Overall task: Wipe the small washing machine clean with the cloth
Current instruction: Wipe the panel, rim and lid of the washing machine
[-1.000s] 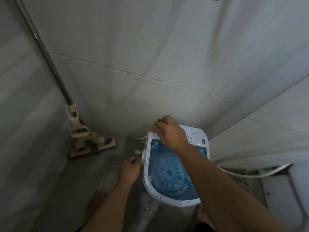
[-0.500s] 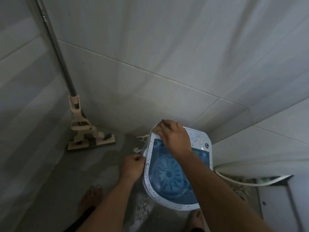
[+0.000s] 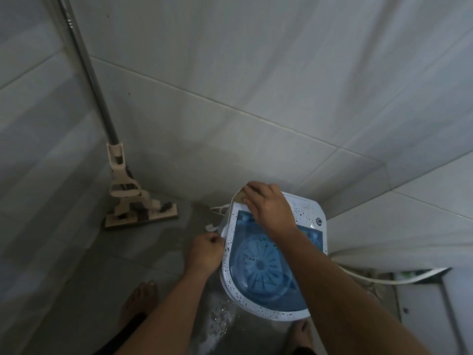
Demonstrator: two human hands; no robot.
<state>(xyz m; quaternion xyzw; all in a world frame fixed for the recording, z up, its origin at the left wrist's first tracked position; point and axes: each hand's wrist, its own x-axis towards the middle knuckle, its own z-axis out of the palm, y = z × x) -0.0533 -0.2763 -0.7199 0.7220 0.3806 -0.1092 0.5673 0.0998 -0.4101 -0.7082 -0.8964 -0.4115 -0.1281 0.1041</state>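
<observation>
Right hand (image 3: 268, 208) pressing cloth (image 3: 240, 194) on washer's (image 3: 302, 315) far-left corner, fingers together; left hand (image 3: 206, 251) clenched on its left rim. Wet, soapy floor (image 3: 76, 265) beside washer: slip, tip risk.

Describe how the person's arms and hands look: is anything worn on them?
Both forearms are bare as far as the frame shows; no sleeves are visible. The left hand and the right hand wear no gloves. I see no watch, bracelet or ring, though the light is dim and some fingers are hidden. No markings show on either arm.
</observation>
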